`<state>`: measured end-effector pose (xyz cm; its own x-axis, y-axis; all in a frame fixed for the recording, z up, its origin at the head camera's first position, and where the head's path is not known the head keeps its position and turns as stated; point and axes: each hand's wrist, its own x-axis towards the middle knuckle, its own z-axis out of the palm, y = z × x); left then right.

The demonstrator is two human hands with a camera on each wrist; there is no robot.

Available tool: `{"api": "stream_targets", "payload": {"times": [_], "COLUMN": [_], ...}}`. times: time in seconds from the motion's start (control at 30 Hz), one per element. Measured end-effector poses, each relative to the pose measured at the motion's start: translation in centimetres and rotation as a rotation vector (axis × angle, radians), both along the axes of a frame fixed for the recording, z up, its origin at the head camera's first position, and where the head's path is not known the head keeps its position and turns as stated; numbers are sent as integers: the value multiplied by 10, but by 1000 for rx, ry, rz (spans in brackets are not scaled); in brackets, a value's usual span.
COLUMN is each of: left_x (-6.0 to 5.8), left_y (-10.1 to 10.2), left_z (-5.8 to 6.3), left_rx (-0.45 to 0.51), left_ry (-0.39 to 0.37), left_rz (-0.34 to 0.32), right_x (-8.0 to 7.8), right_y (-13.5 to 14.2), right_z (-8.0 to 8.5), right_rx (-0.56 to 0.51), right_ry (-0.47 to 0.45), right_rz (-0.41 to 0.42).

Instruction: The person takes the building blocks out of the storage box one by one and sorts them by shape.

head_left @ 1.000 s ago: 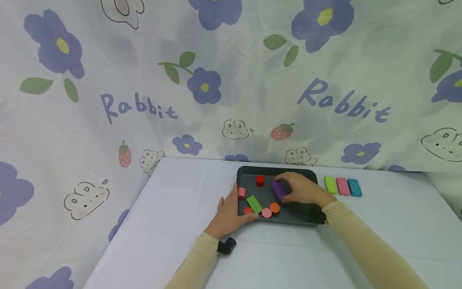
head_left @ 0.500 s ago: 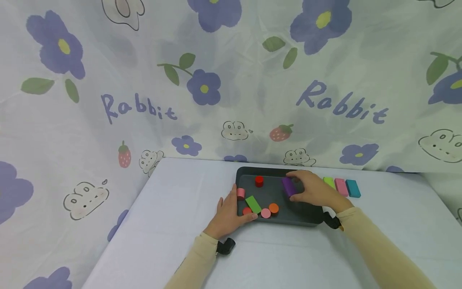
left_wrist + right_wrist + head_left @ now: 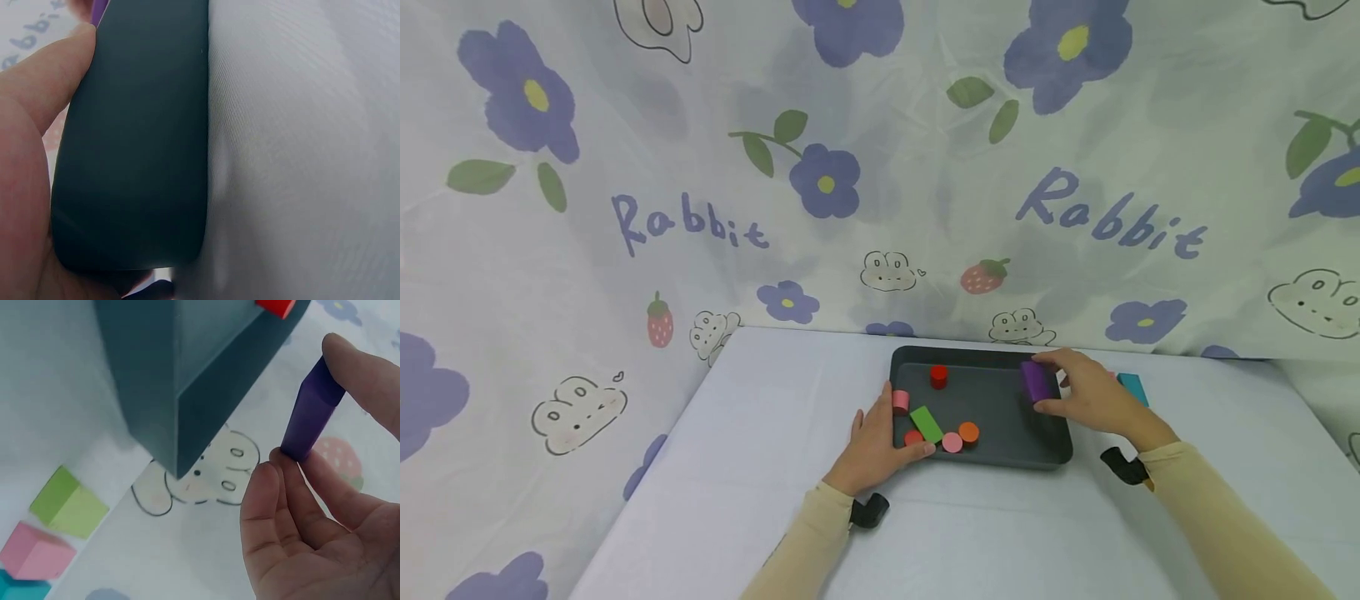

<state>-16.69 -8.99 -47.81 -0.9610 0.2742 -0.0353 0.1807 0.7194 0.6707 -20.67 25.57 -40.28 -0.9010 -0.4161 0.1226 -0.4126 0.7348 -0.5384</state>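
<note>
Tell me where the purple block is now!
In the head view, the purple block is pinched in the right hand near the right end of the dark tray.

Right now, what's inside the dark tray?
In the tray lie a green block, an orange piece, two red pieces and two pink ones. The right hand holds the purple block. The left hand hides the inside near left corner.

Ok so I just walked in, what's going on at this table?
A person's right hand is pinching a purple block, held up by the right end of a dark tray. Their left hand rests against the tray's near left corner. A green block and red, pink and orange round pieces are in the tray. A light green block, a pink block and a teal block sit outside it.
</note>
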Motion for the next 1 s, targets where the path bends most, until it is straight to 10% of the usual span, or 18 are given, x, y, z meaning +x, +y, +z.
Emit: {"api": "stream_targets", "payload": {"times": [1.0], "left_x": [2], "left_y": [-2], "left_z": [-4], "left_rx": [9], "left_ry": [26], "left_rz": [-8], "right_x": [9], "right_y": [80], "right_z": [-18], "right_rx": [35], "right_ry": [-9], "right_rz": [-154]}}
